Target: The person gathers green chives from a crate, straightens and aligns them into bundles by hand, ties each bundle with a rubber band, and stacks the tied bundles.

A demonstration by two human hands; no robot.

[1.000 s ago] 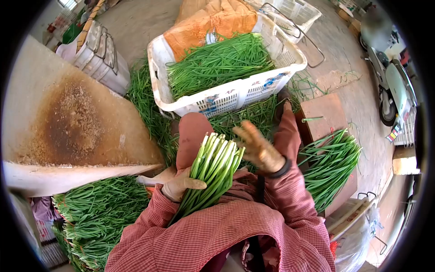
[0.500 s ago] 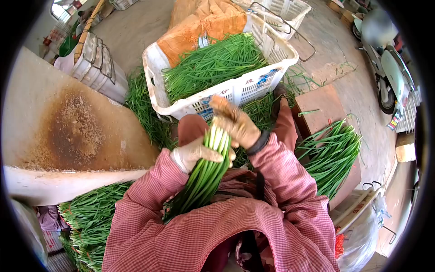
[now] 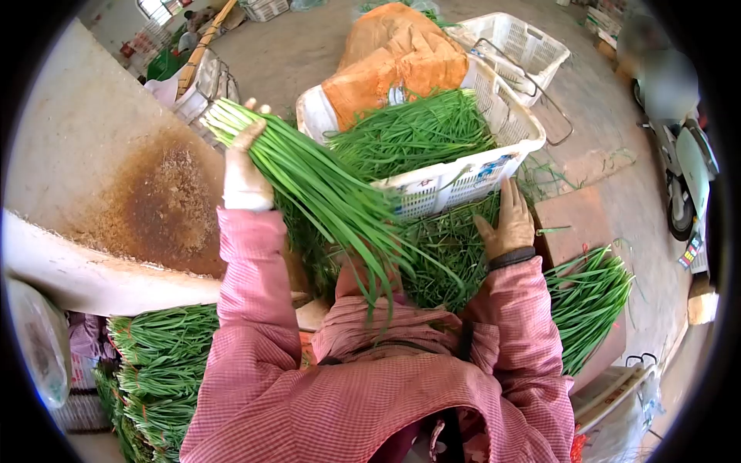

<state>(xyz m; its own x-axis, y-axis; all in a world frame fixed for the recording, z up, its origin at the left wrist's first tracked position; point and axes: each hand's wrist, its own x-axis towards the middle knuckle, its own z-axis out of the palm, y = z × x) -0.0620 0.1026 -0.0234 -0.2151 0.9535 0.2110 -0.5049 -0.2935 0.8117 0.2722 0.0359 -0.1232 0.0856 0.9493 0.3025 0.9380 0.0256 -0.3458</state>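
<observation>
My gloved left hand [image 3: 248, 166] is wrapped round a bunch of garlic chives [image 3: 324, 177], raised on the left with its pale stem ends pointing up and left. The green leaves hang down to the right, over my lap. My right hand [image 3: 511, 225] holds nothing; its fingers are spread just below the near right corner of a white plastic crate [image 3: 505, 158]. Loose chives [image 3: 417, 131] fill much of that crate, beside an orange mesh sack [image 3: 401, 46] draped over its back.
Chive scraps [image 3: 448, 262] litter the ground before me. Another chive bunch [image 3: 590, 301] lies on a brown board [image 3: 575, 216] at right. Tied bunches [image 3: 166, 363] are stacked at lower left, beside a stained slab [image 3: 100, 154]. A second white crate [image 3: 532, 50] and a scooter [image 3: 679, 170] stand farther back.
My left hand has carried the chives up and left, away from my lap. My right hand has left the stem ends and moved right and down, its fingers now spread.
</observation>
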